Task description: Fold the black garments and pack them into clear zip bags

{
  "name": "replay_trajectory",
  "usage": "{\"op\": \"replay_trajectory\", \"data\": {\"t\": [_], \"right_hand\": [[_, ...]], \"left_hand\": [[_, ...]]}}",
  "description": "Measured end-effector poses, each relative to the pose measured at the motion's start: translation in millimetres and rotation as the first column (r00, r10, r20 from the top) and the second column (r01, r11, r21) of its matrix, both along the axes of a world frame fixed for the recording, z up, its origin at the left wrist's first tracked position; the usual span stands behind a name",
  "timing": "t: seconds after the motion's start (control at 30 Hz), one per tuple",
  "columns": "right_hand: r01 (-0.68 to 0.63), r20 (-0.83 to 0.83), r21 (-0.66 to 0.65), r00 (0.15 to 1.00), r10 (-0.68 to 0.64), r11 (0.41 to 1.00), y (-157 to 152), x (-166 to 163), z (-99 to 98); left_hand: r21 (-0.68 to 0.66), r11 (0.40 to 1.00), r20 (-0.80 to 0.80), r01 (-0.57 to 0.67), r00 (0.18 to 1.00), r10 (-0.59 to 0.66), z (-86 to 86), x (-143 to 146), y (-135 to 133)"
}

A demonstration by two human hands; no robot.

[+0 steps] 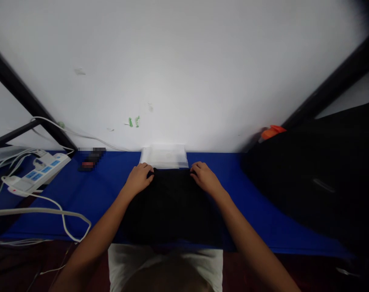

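A black garment (172,207) lies flat on the blue table (105,190) in front of me. My left hand (139,178) is closed on its far left corner. At the far right corner my right hand (204,176) grips the cloth too, with fingers curled. Just beyond the garment, against the white wall, lies a clear plastic bag (164,155).
A white power strip (38,172) with blue sockets and white cables (50,211) sits at the left. A small dark object (91,159) lies near the wall. A large heap of black fabric (318,178) fills the right side, with an orange thing (272,132) behind it.
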State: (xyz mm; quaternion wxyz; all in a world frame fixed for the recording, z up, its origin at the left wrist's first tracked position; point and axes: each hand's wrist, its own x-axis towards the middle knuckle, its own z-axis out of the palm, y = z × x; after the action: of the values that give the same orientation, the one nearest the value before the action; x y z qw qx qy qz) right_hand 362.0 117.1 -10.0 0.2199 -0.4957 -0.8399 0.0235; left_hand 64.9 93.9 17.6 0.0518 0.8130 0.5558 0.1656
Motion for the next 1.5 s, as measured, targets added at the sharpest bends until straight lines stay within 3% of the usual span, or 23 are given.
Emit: {"op": "replay_trajectory", "data": {"t": [0.1,0.2,0.3,0.37,0.4,0.47,0.53,0.63,0.7,0.8,0.9,1.0,1.1,1.2,1.27,1.4,1.5], "right_hand": [[-0.023,-0.074,0.030,0.997,0.025,0.999,-18.6,6.4,9.5],[-0.096,-0.207,0.023,0.973,0.098,0.995,-51.2,17.3,16.2],[-0.173,-0.236,-0.101,0.961,0.146,0.980,-86.2,28.6,12.4],[-0.177,-0.227,-0.187,0.965,0.133,0.966,-102.5,32.6,6.2],[-0.164,-0.226,-0.212,0.967,0.115,0.963,-107.3,32.9,3.3],[-0.124,-0.242,-0.212,0.968,0.071,0.969,-110.7,29.8,-0.6],[-0.080,-0.275,-0.173,0.961,0.030,0.982,-107.6,22.7,-1.9],[-0.021,-0.324,-0.109,0.946,-0.016,0.994,-99.2,9.9,-3.2],[0.003,-0.348,-0.086,0.937,-0.033,0.996,-95.0,3.5,-6.4],[0.008,-0.360,-0.090,0.932,-0.040,0.996,-93.2,0.0,-15.0],[0.003,-0.356,-0.116,0.934,-0.044,0.993,-94.4,0.9,-24.1],[0.001,-0.361,-0.123,0.931,-0.046,0.992,-95.0,1.7,-29.6],[0.003,-0.361,-0.112,0.932,-0.044,0.994,-94.2,1.2,-31.7],[0.005,-0.363,-0.103,0.931,-0.042,0.995,-93.6,0.6,-31.9],[0.005,-0.371,-0.105,0.928,-0.044,0.994,-93.8,0.6,-31.7],[0.004,-0.394,-0.102,0.918,-0.044,0.995,-95.1,1.5,-32.2],[0.018,-0.413,-0.084,0.909,-0.052,0.996,-96.1,2.4,-32.9]], "left_hand": [[0.036,0.999,0.032,0.009,0.999,-0.011,6.8,-3.5,-16.4],[0.055,0.989,0.105,0.138,0.984,-0.143,13.5,-8.8,-49.8],[-0.058,0.951,0.175,0.303,0.941,-0.289,12.6,-15.5,-83.9],[-0.081,0.937,0.272,0.339,0.912,-0.306,6.0,-21.9,-93.2],[-0.047,0.954,0.320,0.295,0.910,-0.265,1.1,-26.0,-91.9],[0.061,0.995,0.373,0.079,0.923,-0.096,-10.5,-35.4,-78.5],[0.127,0.981,0.335,-0.150,0.937,0.100,-22.1,-45.0,-57.4],[0.063,0.976,0.283,-0.211,0.941,0.185,-31.9,-55.0,-32.8],[0.058,0.984,0.306,-0.167,0.941,0.141,-29.5,-57.2,-30.8],[0.094,0.994,0.376,-0.058,0.927,0.018,-14.5,-57.0,-48.5],[0.040,0.988,0.442,0.149,0.884,-0.151,1.3,-58.4,-74.3],[-0.065,0.946,0.472,0.318,0.845,-0.252,3.3,-63.0,-92.0],[-0.140,0.969,0.437,0.204,0.891,-0.124,-10.6,-68.3,-98.7],[-0.090,0.995,0.325,-0.052,0.943,0.079,-29.1,-74.7,-100.6],[-0.044,0.990,0.233,-0.131,0.963,0.137,-38.3,-79.7,-101.6],[-0.042,0.992,0.144,-0.120,0.982,0.125,-42.6,-86.7,-103.2],[-0.061,0.995,0.169,-0.080,0.982,0.089,-31.5,-85.0,-104.5]]}}
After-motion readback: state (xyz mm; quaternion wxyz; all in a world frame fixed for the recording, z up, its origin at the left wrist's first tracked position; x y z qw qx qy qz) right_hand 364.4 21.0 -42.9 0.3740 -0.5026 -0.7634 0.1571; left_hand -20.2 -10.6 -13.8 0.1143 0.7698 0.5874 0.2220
